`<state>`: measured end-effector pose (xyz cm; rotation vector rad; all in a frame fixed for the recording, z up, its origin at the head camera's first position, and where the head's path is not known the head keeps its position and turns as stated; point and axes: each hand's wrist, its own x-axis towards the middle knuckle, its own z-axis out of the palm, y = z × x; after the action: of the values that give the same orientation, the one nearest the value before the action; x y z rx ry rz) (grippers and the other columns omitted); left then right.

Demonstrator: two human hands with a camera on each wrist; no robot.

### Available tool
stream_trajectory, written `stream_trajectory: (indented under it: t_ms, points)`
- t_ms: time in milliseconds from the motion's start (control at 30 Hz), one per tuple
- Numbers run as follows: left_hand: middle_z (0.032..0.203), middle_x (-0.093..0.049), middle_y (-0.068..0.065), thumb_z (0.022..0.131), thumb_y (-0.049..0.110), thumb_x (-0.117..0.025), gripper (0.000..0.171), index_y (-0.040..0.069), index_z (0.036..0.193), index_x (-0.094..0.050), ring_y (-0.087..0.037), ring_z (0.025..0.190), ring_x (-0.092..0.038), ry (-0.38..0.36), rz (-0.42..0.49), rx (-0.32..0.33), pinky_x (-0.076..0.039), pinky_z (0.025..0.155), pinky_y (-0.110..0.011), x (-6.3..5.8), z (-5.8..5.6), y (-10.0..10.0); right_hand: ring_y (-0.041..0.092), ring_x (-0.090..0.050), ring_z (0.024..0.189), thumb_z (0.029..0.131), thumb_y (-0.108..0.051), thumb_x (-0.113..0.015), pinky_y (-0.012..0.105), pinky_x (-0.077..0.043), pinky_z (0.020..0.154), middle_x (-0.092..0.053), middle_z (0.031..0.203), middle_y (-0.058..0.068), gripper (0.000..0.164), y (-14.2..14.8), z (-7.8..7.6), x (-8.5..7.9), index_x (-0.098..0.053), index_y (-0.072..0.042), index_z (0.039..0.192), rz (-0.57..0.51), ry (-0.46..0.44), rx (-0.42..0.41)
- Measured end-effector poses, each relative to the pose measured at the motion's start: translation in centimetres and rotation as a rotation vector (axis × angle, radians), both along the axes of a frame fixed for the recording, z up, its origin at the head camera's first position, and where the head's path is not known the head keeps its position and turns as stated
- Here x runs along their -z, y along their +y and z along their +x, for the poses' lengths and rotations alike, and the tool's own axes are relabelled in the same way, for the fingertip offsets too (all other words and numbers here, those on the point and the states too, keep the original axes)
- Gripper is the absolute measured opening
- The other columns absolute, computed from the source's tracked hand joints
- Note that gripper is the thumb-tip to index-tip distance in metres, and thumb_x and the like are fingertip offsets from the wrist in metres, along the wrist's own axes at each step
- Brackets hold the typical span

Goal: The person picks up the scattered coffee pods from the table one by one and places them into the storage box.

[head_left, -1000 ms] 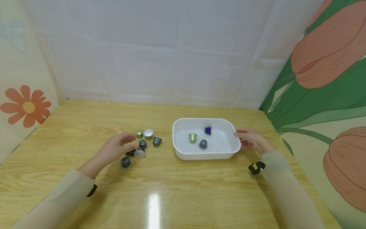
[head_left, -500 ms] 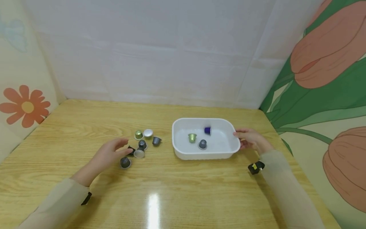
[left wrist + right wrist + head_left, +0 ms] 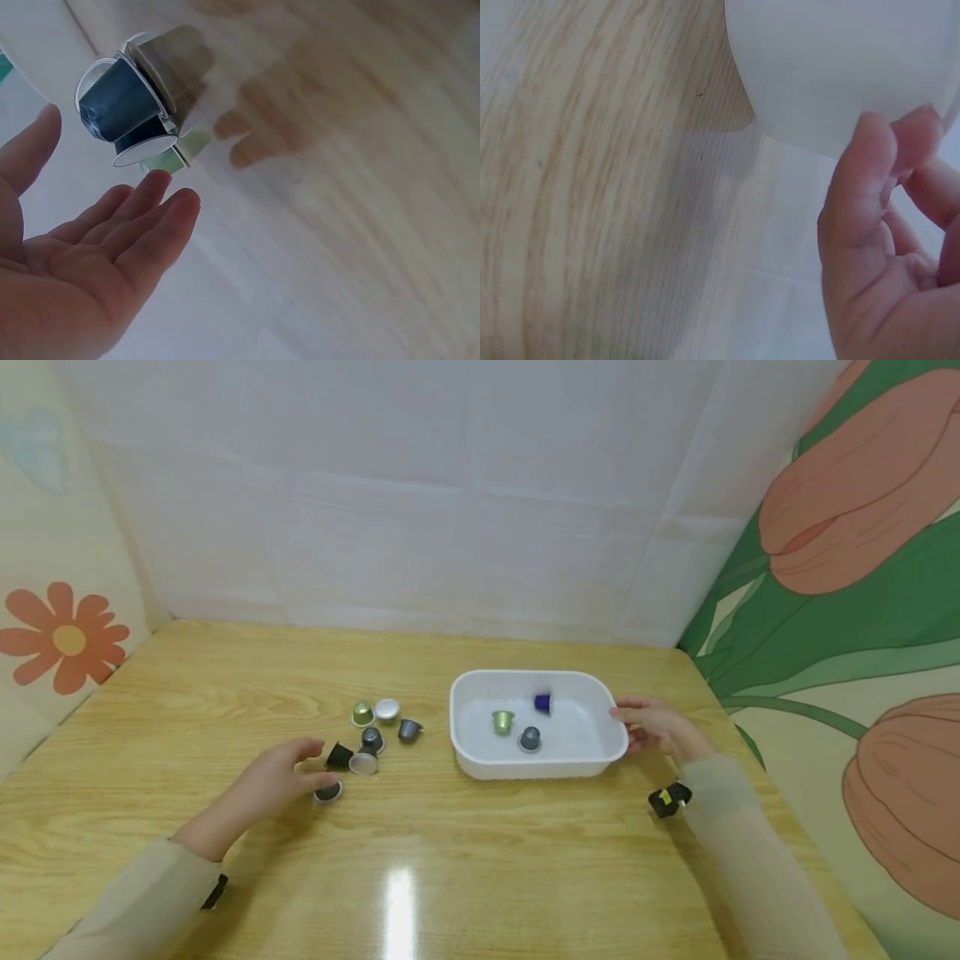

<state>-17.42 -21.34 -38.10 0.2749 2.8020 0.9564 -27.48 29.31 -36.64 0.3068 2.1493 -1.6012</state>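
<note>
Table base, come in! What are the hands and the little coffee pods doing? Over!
Left hand beside loose coffee capsules, holding none. Right hand holds white tub by its end. Three capsules inside. Nothing visibly in the way.

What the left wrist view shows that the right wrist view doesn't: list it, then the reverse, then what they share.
Only the left wrist view: the left hand, fingers extended and holding nothing, and the clustered capsules ahead of it.

Only the right wrist view: the right hand at the tub, whose outer wall shows plainly. Whether the pale shape at the left wrist view's upper left is the tub too, I cannot tell.

Both: the table.
</note>
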Motion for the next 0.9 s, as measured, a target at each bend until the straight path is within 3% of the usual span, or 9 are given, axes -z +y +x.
stream_trajectory:
  t_ms: [433,900]
  points:
    - [0.119,-0.057,-0.036,0.087,0.023,-0.073,0.062,-0.021,0.124,-0.049,-0.051,0.110,-0.053,-0.048,-0.007,-0.032,-0.045,0.091,-0.060,0.37,0.36,-0.23,0.013,-0.060,0.062,0.100,-0.017,-0.053,0.026,-0.055,0.060,-0.058,0.084,0.002,0.056,0.24,0.08,0.31,-0.030,0.007,0.146,0.028,0.018,-0.038]
    - [0.118,-0.062,-0.029,0.081,0.024,-0.079,0.055,-0.011,0.120,-0.059,-0.048,0.113,-0.054,-0.071,0.002,-0.059,-0.041,0.092,-0.062,0.19,0.49,-0.13,0.012,-0.060,0.062,0.100,-0.018,-0.054,0.026,-0.055,0.059,-0.058,0.084,0.001,0.058,0.15,0.03,0.12,-0.029,0.006,0.147,0.024,0.023,-0.038]
